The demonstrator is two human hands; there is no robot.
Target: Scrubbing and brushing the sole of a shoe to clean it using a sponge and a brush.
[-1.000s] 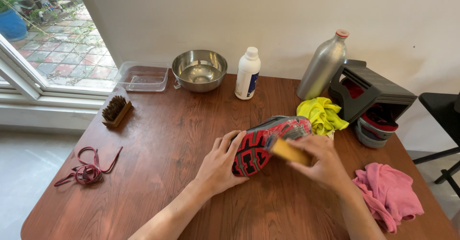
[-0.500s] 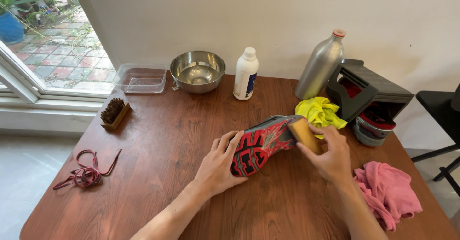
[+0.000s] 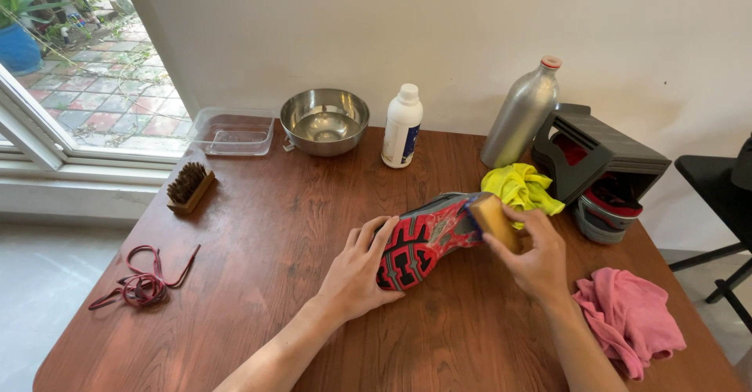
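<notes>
Red-soled shoe (image 3: pixel 423 239) steadied by left hand (image 3: pixel 356 274), fingers (image 3: pixel 372 239) flat.

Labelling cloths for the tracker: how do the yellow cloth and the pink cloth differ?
Colour: the yellow cloth is bright yellow-green; the pink cloth is rose pink.
Place: the yellow cloth lies behind the shoe, close to the right hand; the pink cloth lies near the table's right front edge, apart from both hands.
Size: the pink cloth looks larger.
Both are crumpled, not folded.
</notes>
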